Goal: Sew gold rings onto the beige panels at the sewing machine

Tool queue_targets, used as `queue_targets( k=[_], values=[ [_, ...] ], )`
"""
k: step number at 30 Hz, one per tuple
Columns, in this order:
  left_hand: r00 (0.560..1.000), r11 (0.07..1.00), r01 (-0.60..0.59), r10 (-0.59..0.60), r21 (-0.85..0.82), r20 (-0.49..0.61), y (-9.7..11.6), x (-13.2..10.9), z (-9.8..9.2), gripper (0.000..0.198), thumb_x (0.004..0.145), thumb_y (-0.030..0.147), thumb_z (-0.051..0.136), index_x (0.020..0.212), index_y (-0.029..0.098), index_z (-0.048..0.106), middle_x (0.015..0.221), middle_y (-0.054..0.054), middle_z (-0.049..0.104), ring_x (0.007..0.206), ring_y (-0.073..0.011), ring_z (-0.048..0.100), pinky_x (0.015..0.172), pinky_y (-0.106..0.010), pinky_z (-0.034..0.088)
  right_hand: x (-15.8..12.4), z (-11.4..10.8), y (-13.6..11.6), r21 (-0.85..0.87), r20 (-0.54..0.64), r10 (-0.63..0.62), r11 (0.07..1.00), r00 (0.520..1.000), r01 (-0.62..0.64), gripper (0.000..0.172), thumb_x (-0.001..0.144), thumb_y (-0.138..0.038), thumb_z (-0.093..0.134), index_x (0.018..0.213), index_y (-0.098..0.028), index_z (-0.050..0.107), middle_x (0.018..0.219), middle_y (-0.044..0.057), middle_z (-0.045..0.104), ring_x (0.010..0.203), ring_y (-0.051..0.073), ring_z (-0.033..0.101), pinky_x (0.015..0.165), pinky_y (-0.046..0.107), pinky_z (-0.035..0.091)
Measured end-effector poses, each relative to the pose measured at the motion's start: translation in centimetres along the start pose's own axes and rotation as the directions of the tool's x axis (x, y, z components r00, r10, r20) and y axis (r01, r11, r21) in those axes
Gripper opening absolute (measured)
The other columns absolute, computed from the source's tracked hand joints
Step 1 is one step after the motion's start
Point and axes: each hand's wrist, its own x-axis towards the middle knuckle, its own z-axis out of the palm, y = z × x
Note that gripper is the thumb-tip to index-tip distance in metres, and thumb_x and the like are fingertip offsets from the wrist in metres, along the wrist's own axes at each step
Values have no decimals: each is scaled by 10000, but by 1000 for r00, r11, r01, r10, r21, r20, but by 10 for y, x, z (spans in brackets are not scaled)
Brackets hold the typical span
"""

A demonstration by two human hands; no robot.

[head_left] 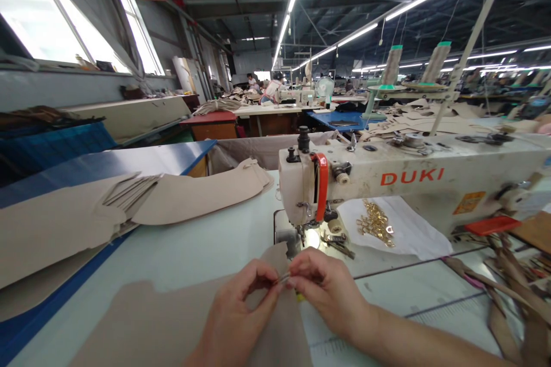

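Just in front of the sewing machine's needle area, my left hand (247,309) and my right hand (329,292) meet fingertip to fingertip. Both are closed in a pinch on a small pale strip (284,278), mostly covered by the fingers. Under the hands lies a large beige fabric panel (172,315), its narrow end reaching toward the presser foot. The sewing machine (365,178) is white with a lit needle area. On its bed, a white cloth (413,235) carries a heap of small gold-coloured metal rings (375,222).
Stacked beige cut panels (202,195) lie left of the machine, across the pale table (206,246) and a blue-edged surface. Brown straps (503,292) hang at the right edge. Thread cones (391,67) stand behind the machine. Farther off are more worktables and a person.
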Motion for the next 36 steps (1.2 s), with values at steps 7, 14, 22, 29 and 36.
queue_targets(
  k=[7, 14, 22, 29, 36],
  values=[
    [997, 997, -73, 73, -1, -3, 1, 0, -2, 44, 768, 249, 584, 734, 221, 582, 708, 41, 639, 688, -120, 632, 675, -195, 500, 0, -1, 3, -17, 23, 30, 999, 999, -30, 97, 783, -210, 579, 720, -165, 636, 644, -5, 620, 618, 124, 559, 602, 215, 426],
    [999, 999, -36, 36, 35, 22, 1, 2, 2, 44, 768, 236, 558, 731, 214, 570, 704, 32, 641, 698, -135, 641, 683, -225, 514, 0, -4, -3, -335, 38, -104, 936, 994, 111, 107, 784, -138, 554, 715, -172, 630, 634, -32, 564, 601, 93, 503, 576, 183, 364],
    [975, 866, -216, 165, 450, 149, -15, 16, -16, 320, 859, 380, 486, 1126, 227, 572, 1153, -57, 657, 1082, -222, 602, 925, -368, 495, 4, -12, -1, -243, -29, 111, 963, 993, -115, 121, 705, -57, 554, 645, -156, 588, 536, -66, 508, 504, 67, 449, 483, 164, 321],
    [912, 645, -411, 292, 644, 289, -32, 15, 3, 433, 904, 357, 415, 1288, 166, 479, 1362, -95, 509, 1233, -222, 496, 1012, -387, 448, 18, -22, -9, -139, -6, 415, 900, 910, -412, 160, 696, -25, 502, 640, -161, 564, 479, -80, 538, 360, 55, 482, 382, 149, 354],
    [864, 647, -487, 453, 587, 218, -30, 17, 2, 361, 888, 329, 457, 1210, 181, 529, 1271, -100, 584, 1154, -229, 563, 950, -394, 506, 37, -19, -17, -151, 69, 550, 830, 832, -536, 221, 694, -7, 511, 536, -162, 501, 420, -71, 545, 326, 56, 506, 342, 136, 355]
  ],
)
